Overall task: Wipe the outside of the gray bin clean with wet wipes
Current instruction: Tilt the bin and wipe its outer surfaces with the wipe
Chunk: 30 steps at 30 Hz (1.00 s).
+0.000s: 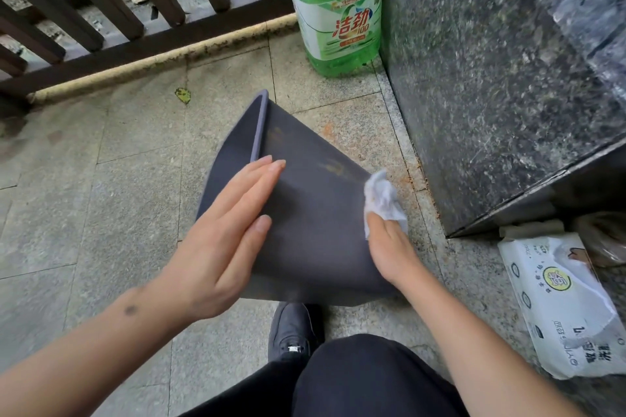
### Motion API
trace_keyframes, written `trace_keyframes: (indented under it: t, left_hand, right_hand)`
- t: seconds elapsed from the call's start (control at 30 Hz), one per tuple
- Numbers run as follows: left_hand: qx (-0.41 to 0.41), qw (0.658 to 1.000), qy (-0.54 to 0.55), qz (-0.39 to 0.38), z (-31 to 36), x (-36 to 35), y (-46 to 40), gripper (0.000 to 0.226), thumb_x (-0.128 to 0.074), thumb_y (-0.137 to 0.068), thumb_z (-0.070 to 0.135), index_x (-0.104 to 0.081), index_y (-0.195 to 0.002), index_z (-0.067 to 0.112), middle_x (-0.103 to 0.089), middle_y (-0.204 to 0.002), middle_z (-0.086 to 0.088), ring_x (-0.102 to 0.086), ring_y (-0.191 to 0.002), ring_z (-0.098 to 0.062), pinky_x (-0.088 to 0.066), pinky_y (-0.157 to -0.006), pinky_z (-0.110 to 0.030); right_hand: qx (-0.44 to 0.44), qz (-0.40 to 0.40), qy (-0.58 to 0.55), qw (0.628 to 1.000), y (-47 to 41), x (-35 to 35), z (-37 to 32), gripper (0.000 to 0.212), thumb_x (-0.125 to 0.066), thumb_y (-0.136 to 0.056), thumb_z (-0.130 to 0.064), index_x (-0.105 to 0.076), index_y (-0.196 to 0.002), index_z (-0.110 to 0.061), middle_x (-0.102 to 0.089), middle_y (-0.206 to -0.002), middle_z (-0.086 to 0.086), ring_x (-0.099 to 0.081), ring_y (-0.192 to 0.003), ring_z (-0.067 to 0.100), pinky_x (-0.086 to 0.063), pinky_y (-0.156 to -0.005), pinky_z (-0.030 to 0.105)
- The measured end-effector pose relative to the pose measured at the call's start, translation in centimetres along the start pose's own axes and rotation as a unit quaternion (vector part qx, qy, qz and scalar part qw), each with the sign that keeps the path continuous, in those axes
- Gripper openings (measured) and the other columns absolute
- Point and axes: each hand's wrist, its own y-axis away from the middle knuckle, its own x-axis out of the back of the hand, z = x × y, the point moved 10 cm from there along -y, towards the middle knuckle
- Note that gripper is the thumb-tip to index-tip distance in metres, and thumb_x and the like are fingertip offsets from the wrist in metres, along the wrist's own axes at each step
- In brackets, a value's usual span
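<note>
The gray bin lies tipped on its side on the stone floor, rim pointing away toward the railing. Brownish smears mark its upper wall near the middle. My left hand rests flat on the bin's left side, fingers straight and together. My right hand presses a crumpled white wet wipe against the bin's right edge; the wipe shows yellowish stains.
A white pack of wet wipes lies on the floor at the right. A green detergent jug stands by the dark granite block. A brown railing runs along the back. My black shoe sits below the bin.
</note>
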Motion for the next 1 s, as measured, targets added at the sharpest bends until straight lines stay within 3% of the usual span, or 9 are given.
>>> trace_keyframes:
  t: [0.1,0.27,0.37,0.47,0.57,0.67,0.73,0.87,1.0]
  left_hand:
    - [-0.028,0.999,0.002,-0.028,1.0,-0.5,-0.5,0.055,-0.034,-0.103,0.019,-0.027,-0.155,0.0,-0.029,-0.164,-0.007,-0.019,-0.155,-0.022,-0.018,-0.125,-0.034]
    - [-0.068,0.996,-0.012,-0.063,2.7,-1.4,-0.9,0.057,-0.035,-0.102,0.014,-0.022,-0.154,-0.005,-0.021,-0.166,-0.012,-0.012,-0.157,-0.026,-0.015,-0.126,-0.036]
    - [-0.097,0.992,-0.016,-0.081,4.1,-2.0,-1.4,0.057,-0.037,-0.101,0.012,-0.022,-0.152,-0.009,-0.018,-0.166,-0.017,-0.01,-0.157,-0.028,-0.015,-0.126,-0.038]
    - [-0.104,0.991,-0.007,-0.088,4.8,-2.2,-1.8,0.057,-0.037,-0.101,0.011,-0.022,-0.152,-0.01,-0.017,-0.166,-0.018,-0.009,-0.157,-0.028,-0.015,-0.126,-0.039]
    - [-0.094,0.992,0.003,-0.082,4.4,-1.9,-2.1,0.057,-0.037,-0.1,0.011,-0.023,-0.151,-0.01,-0.017,-0.166,-0.019,-0.011,-0.157,-0.028,-0.016,-0.126,-0.041]
    - [-0.07,0.995,0.013,-0.063,3.2,-1.1,-2.1,0.057,-0.036,-0.101,0.011,-0.024,-0.152,-0.008,-0.017,-0.167,-0.017,-0.011,-0.157,-0.028,-0.015,-0.126,-0.039]
    - [-0.06,0.997,0.016,-0.052,2.4,-0.8,-1.7,0.057,-0.036,-0.101,0.012,-0.024,-0.154,-0.006,-0.016,-0.168,-0.013,-0.011,-0.157,-0.027,-0.014,-0.126,-0.037]
    - [-0.015,1.0,0.013,-0.01,-0.1,0.3,-0.6,0.056,-0.034,-0.104,0.019,-0.024,-0.156,-0.001,-0.018,-0.168,-0.005,-0.014,-0.156,-0.022,-0.013,-0.125,-0.03]
    - [0.008,1.0,0.019,0.006,-1.7,0.8,0.2,0.054,-0.032,-0.104,0.017,-0.029,-0.155,0.001,-0.024,-0.167,-0.004,-0.017,-0.156,-0.021,-0.014,-0.125,-0.028]
  right_hand:
    - [-0.012,0.036,-0.056,0.998,0.2,0.7,0.6,0.027,-0.023,-0.101,-0.038,-0.038,-0.087,-0.02,-0.045,-0.105,0.013,-0.044,-0.099,0.026,-0.039,-0.097,0.044]
    - [0.029,0.03,-0.131,0.99,2.5,-0.3,-1.9,0.038,-0.031,-0.104,-0.034,-0.035,-0.066,-0.027,-0.047,-0.08,0.001,-0.045,-0.083,0.021,-0.036,-0.075,0.036]
    - [0.143,0.008,-0.204,0.968,4.1,0.0,-6.6,0.039,-0.028,-0.096,-0.038,-0.057,-0.077,-0.019,-0.062,-0.08,-0.013,-0.054,-0.083,0.001,-0.046,-0.087,0.033]
    - [0.255,-0.019,-0.296,0.92,5.2,1.0,-12.2,0.042,-0.027,-0.103,-0.027,-0.064,-0.111,-0.045,-0.066,-0.112,-0.034,-0.052,-0.114,-0.019,-0.035,-0.102,0.007]
    - [0.247,-0.02,-0.287,0.925,4.4,1.5,-14.5,0.049,-0.024,-0.097,-0.027,-0.063,-0.074,-0.045,-0.064,-0.073,-0.033,-0.055,-0.077,-0.017,-0.039,-0.076,0.001]
    - [0.28,-0.006,-0.226,0.933,4.0,1.0,-16.3,0.038,-0.022,-0.1,-0.027,-0.056,-0.09,-0.039,-0.062,-0.087,-0.032,-0.052,-0.092,-0.027,-0.031,-0.086,-0.005]
    - [0.295,0.002,-0.192,0.936,3.2,0.4,-16.6,0.035,-0.024,-0.102,-0.027,-0.058,-0.098,-0.036,-0.062,-0.099,-0.022,-0.053,-0.097,-0.019,-0.033,-0.093,0.005]
    - [0.187,0.012,-0.111,0.976,-0.2,-0.6,-13.1,0.038,-0.027,-0.105,-0.026,-0.053,-0.078,-0.021,-0.055,-0.08,-0.005,-0.046,-0.078,0.005,-0.028,-0.079,0.027]
    - [0.088,0.017,-0.087,0.992,-1.7,-1.0,-7.6,0.043,-0.026,-0.106,-0.03,-0.06,-0.118,-0.008,-0.061,-0.114,0.013,-0.052,-0.109,0.026,-0.036,-0.094,0.034]
